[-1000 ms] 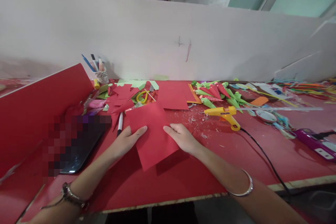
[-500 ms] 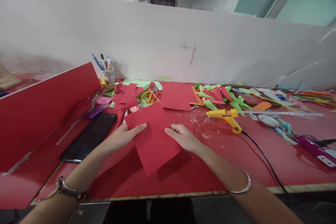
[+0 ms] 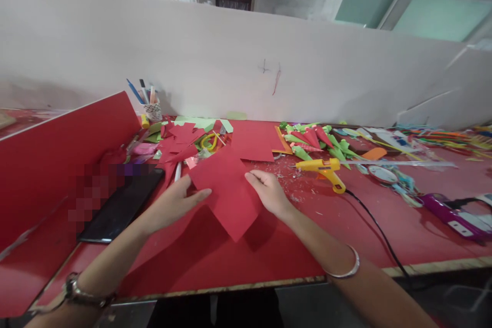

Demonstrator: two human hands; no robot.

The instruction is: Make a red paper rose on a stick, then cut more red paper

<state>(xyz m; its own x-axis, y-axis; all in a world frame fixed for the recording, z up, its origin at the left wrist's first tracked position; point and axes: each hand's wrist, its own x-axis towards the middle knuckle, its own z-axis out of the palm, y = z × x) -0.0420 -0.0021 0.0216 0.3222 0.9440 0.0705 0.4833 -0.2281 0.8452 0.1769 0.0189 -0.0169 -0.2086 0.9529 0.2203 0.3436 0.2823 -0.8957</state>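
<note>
A red square sheet of paper [image 3: 230, 195] is held tilted above the red tabletop, one corner pointing toward me. Along its right edge, my right hand [image 3: 269, 192] pinches it between thumb and bent fingers. My left hand [image 3: 179, 202] is at the left edge, the thumb tip lapping onto the sheet and the fingers partly hidden behind its corner; this hold looks loose. Behind the sheet lies a larger red sheet [image 3: 255, 143], with a heap of red paper scraps [image 3: 180, 138] to its left.
A yellow glue gun [image 3: 321, 168] with a black cord lies at right, near red and green paper cones [image 3: 315, 138]. A purple power strip [image 3: 453, 215] is at far right. On the left are a black phone [image 3: 123, 205], a pen cup [image 3: 152, 110] and an upright red board [image 3: 65, 159].
The red paper sheet has turned so its near corner points more straight toward me. My left thumb has slid back toward its edge, and my right hand grips farther up the right side.
</note>
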